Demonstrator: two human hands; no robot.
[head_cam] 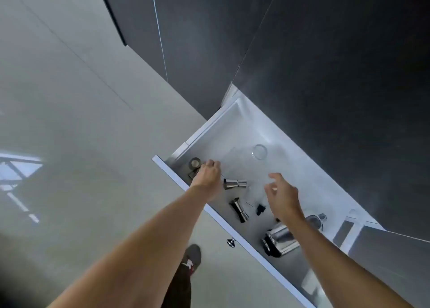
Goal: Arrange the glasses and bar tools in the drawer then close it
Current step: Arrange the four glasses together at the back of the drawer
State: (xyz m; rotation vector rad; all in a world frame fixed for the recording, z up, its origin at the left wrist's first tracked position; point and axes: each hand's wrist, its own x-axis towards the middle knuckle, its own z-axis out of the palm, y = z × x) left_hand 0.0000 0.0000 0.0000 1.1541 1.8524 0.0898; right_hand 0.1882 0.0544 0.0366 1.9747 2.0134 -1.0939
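I see the white drawer pulled wide open below dark cabinet fronts, my shoe on the pale floor. Left hand reaches the near-left corner, fingers curled at a small metal cup; whether it grips, I can't tell. Right hand hovers spread and empty, partly masking clear glasses. I count two steel jiggers, one shaker, one upright tumbler, one black stopper.
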